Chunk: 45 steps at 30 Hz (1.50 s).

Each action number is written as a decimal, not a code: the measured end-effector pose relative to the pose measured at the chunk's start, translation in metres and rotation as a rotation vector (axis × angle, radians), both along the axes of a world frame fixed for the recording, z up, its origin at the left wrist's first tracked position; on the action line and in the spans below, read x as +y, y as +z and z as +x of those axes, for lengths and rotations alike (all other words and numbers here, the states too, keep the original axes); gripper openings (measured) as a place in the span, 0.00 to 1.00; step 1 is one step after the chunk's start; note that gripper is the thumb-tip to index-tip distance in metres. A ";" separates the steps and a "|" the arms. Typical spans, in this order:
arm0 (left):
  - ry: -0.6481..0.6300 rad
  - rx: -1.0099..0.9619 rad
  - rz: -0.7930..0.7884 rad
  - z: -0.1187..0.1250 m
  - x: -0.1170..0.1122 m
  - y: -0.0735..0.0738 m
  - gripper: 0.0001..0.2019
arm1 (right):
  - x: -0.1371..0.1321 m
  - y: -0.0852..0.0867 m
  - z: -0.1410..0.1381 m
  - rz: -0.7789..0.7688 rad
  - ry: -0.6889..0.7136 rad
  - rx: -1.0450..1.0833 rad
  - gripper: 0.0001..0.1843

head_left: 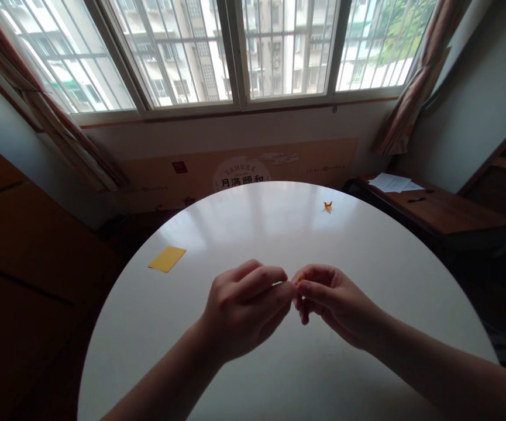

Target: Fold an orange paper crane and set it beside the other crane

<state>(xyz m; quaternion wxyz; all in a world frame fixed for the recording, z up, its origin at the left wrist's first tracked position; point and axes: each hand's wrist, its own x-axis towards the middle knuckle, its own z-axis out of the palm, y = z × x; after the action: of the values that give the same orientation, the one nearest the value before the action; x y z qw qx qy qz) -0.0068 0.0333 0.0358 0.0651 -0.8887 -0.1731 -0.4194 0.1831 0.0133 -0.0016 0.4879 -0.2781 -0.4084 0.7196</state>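
Above the table, my left hand (249,304) and my right hand (334,298) meet at the fingertips. Between the right thumb and index finger shows a sliver of small orange folded paper (300,280); most of it is hidden by the fingers. My left fingers are closed in a pinch against the same spot, their tips out of sight behind the hand. Farther back on the right stands a small orange origami figure (328,206) with two upturned points. A yellow square of paper (167,258) lies flat on the left of the table.
The round white table (253,386) fills the middle of the view. To the right is a brown wooden desk (450,204) with white sheets (395,183) on it. Barred windows (235,52) with curtains run behind, over a printed panel (323,161).
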 end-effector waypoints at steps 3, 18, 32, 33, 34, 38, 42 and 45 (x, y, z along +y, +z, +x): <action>0.013 -0.004 0.021 0.001 -0.002 -0.001 0.10 | 0.000 0.000 0.001 0.025 -0.020 0.005 0.10; 0.048 -0.382 -0.703 0.015 0.003 -0.016 0.03 | 0.004 0.002 0.000 -0.014 -0.263 -0.030 0.12; -0.016 -0.460 -1.226 0.020 0.000 -0.014 0.10 | 0.006 -0.012 0.000 0.069 -0.240 -0.059 0.11; -0.017 -0.468 -1.239 0.020 0.000 -0.014 0.09 | 0.006 -0.013 0.000 0.078 -0.232 -0.063 0.11; -0.020 -0.477 -1.249 0.020 0.000 -0.013 0.09 | 0.006 -0.014 0.001 0.081 -0.223 -0.068 0.12; -0.026 -0.545 -1.280 0.018 0.003 -0.015 0.07 | 0.006 -0.013 0.002 0.078 -0.180 -0.093 0.15; -0.029 -0.580 -1.308 0.016 0.007 -0.019 0.06 | 0.006 -0.011 0.002 0.068 -0.150 -0.130 0.17; -0.030 -0.577 -1.312 0.015 0.008 -0.020 0.06 | 0.006 -0.011 0.001 0.091 -0.151 -0.192 0.15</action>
<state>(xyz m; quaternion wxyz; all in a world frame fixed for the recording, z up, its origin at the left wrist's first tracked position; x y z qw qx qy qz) 0.0085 0.0415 0.0162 -0.5367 -0.6008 -0.3876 -0.4481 0.1842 0.0190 -0.0122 0.5116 -0.3534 -0.4635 0.6313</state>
